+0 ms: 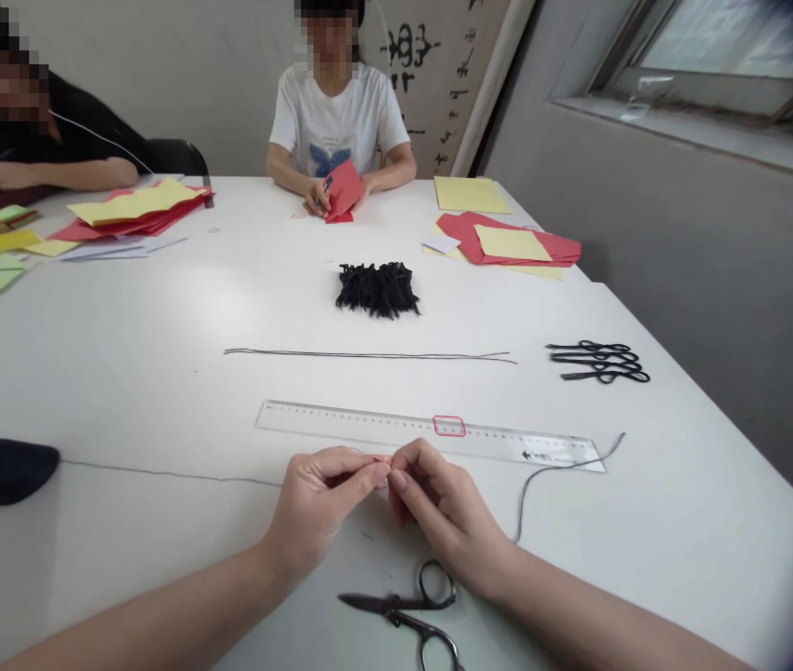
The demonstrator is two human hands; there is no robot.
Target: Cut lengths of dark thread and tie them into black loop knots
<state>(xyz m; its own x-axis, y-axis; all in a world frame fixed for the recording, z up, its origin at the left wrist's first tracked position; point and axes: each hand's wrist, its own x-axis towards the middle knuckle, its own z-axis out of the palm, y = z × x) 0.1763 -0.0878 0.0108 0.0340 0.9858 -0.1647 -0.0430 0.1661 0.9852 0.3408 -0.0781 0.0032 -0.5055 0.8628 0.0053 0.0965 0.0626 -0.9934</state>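
Observation:
Above the near part of the table, my left hand (326,499) and my right hand (442,503) meet fingertip to fingertip, both pinched closed. A thin dark cord (172,472) runs from a dark rounded object (1,469) at the left edge to my left hand. Past my right hand, a dark cord end (526,489) curves up over the ruler; the part between my fingers is hidden. Just beyond my hands lies the clear plastic ruler (368,427), with a red mark on it. Scissors (396,606) with spread blades lie below my hands.
Two straight cords (368,354) lie past the ruler. Farther off is a bunch of short black cords (377,290); several looped black cords (595,362) lie right. Red and yellow paper (508,240) lies at the back right, more paper (134,212) at left. Two people sit opposite, one holding red paper (344,189).

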